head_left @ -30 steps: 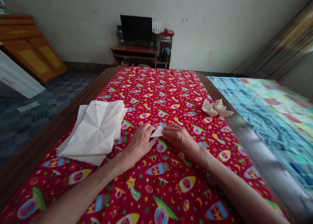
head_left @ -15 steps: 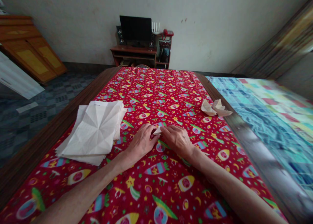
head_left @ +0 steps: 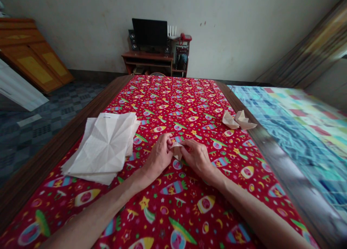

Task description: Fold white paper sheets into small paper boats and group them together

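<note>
A small folded piece of white paper [head_left: 177, 150] sits between my two hands at the middle of the table. My left hand [head_left: 159, 155] pinches its left side with curled fingers. My right hand [head_left: 196, 155] grips its right side, fingers closed on it. The paper is lifted slightly off the red patterned tablecloth [head_left: 176, 205]. To the left lies a stack of creased white paper sheets [head_left: 104, 146]. Two finished folded paper shapes [head_left: 238, 120] rest near the table's right edge.
The wooden table edge [head_left: 54, 147] runs along the left, with tiled floor beyond. A bed with a blue patchwork cover [head_left: 298, 126] adjoins the right side. A desk with a monitor [head_left: 150, 32] stands at the far wall, a wooden cabinet [head_left: 32, 57] at left.
The small paper went from lying flat under my fingertips to being raised and pinched between both hands. My hands drew closer together and slightly toward me.
</note>
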Motion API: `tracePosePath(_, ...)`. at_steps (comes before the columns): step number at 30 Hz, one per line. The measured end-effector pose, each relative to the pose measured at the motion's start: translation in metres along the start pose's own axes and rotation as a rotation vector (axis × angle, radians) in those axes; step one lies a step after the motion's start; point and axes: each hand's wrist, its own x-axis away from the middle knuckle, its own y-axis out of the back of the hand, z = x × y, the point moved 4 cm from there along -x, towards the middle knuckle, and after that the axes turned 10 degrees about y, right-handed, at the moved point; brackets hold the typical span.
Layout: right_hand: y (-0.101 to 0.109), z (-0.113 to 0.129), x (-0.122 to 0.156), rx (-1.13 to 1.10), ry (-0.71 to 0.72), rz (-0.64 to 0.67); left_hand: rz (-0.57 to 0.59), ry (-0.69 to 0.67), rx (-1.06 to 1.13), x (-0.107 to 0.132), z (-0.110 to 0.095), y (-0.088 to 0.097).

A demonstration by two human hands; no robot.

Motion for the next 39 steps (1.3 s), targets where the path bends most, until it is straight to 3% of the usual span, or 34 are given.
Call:
tracePosePath(4, 0.001, -0.001, 0.004, 0.103, 0.037, 0.071, 0.054, -0.166, -0.146, 0.002, -0.008, 0.004)
tracePosePath(12, 0.0, 0.002, 0.013, 0.432, 0.352, 0.188, 0.131, -0.342, -0.273, 0.013, -0.009, 0.007)
tracePosePath(18, 0.006, 0.003, 0.013, 0.437, 0.441, 0.346, 0.189, -0.465, -0.514, 0.021, -0.012, 0.01)
tracePosePath(28, 0.007, 0.002, 0.013, 0.414, 0.456, 0.357, 0.314, -0.449, -0.422, 0.029, -0.007, 0.013)
tracePosePath(35, 0.006, -0.007, 0.015, 0.08, 0.33, 0.181, 0.177, -0.332, -0.183, 0.022, 0.002, 0.013)
tracePosePath(39, 0.003, -0.013, 0.013, -0.018, 0.201, 0.153, 0.181, -0.247, -0.142, 0.016, 0.004, 0.01)
